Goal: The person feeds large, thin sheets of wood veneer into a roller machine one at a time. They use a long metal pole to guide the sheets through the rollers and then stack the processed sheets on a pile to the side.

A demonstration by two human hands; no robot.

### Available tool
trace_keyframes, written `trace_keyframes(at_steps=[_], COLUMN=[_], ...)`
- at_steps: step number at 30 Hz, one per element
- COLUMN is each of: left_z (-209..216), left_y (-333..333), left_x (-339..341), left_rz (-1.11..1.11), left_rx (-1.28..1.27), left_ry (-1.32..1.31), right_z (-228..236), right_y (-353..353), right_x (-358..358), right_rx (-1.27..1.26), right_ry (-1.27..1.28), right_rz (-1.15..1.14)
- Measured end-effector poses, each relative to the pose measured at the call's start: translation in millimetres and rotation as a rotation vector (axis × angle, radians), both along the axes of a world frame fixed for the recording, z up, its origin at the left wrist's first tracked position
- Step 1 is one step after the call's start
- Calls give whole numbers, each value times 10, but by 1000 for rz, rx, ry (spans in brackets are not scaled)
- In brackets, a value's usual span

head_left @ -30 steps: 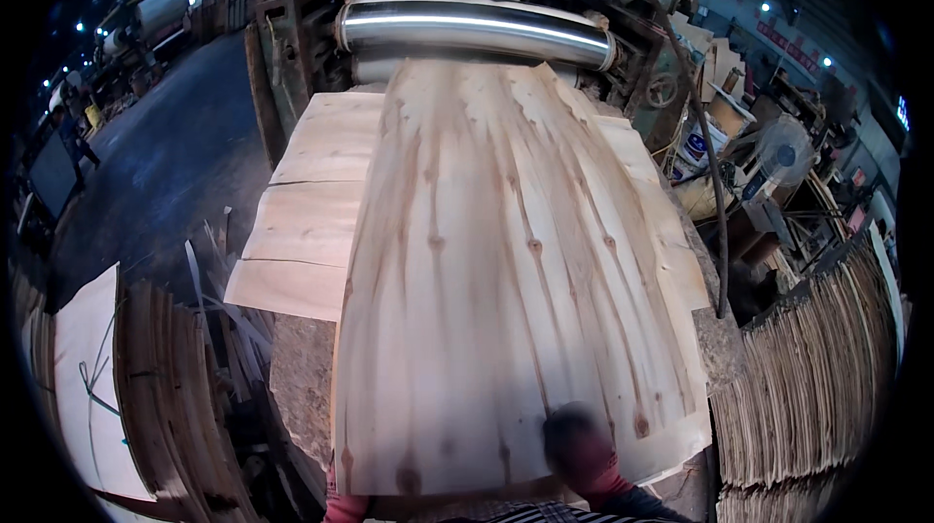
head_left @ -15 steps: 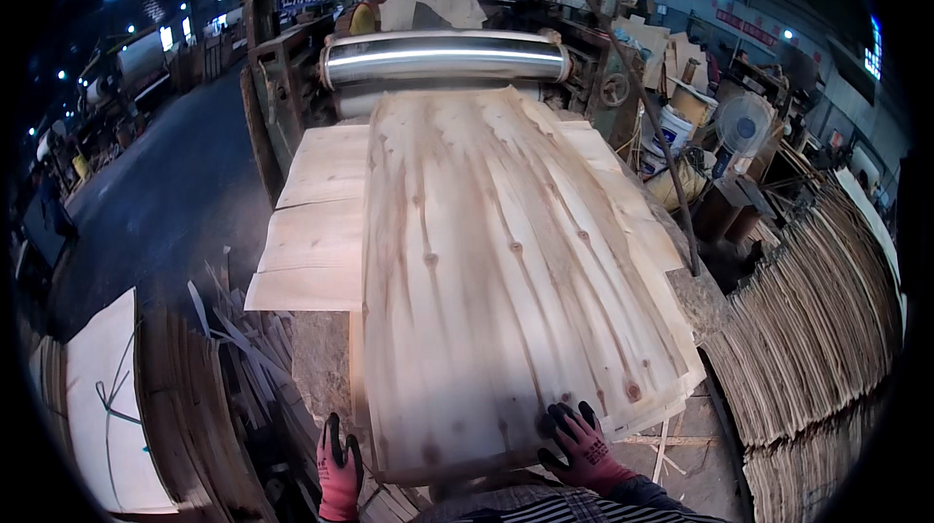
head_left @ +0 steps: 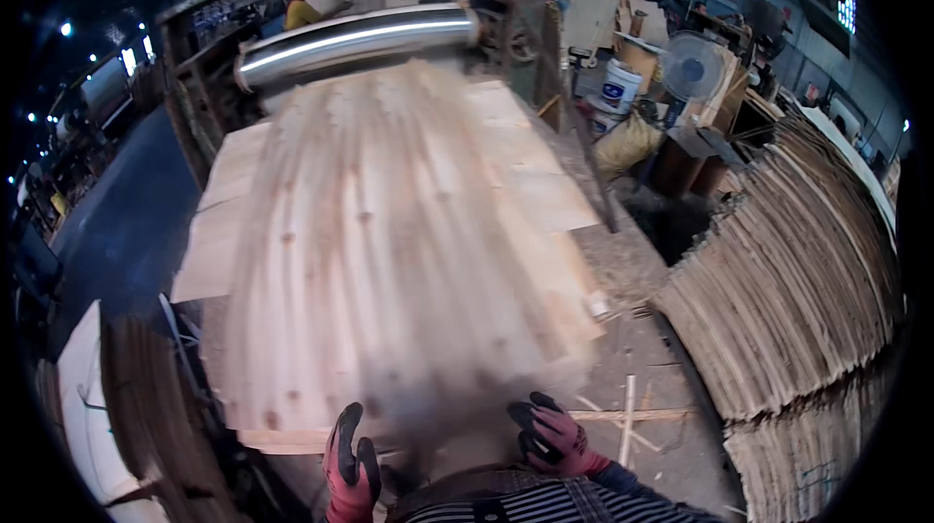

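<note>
A large knotty wood veneer sheet [head_left: 389,231], blurred by motion, lies over paler veneer sheets [head_left: 540,197]. Its far end reaches a shiny metal roller [head_left: 360,44]. My left hand [head_left: 352,469], in a pink glove with black fingertips, is beside the sheet's near edge, thumb and fingers apart and nothing in them. To the right, my right hand [head_left: 556,437], gloved alike, is just off the near right part of that edge. Its fingers are loosely bent and apart, with nothing seen between them.
Tall veneer stacks stand at the right [head_left: 788,280] and lower left [head_left: 156,406]. Wood strips [head_left: 628,416] lie on the bench near my right hand. A white bucket [head_left: 620,85] and a fan [head_left: 693,66] stand beyond. Behind the roller shows a person's yellow sleeve [head_left: 300,13].
The knotty sheet has shifted left across the pile, baring more pale sheets on its right. My right hand has come off its near edge. The whole view has turned and tilted.
</note>
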State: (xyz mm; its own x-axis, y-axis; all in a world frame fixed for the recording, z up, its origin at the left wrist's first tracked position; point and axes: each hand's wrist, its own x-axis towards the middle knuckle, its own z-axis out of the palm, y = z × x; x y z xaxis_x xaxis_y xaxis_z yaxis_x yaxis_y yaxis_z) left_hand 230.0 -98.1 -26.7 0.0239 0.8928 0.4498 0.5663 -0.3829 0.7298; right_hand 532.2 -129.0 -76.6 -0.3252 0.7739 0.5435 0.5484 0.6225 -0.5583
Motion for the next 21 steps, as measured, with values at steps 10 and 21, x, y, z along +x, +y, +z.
trace_keyframes(at_steps=[10, 21], left_z=[187, -901], left_y=[376, 1397], left_x=[3243, 5312], left_rz=[-862, -483], left_rx=[-340, -512], left_ry=[-65, -157], right_z=[433, 213], right_y=[-552, 575], right_x=[2461, 4512], right_rx=[-19, -22], right_ry=[-93, -51], right_rz=[-415, -464])
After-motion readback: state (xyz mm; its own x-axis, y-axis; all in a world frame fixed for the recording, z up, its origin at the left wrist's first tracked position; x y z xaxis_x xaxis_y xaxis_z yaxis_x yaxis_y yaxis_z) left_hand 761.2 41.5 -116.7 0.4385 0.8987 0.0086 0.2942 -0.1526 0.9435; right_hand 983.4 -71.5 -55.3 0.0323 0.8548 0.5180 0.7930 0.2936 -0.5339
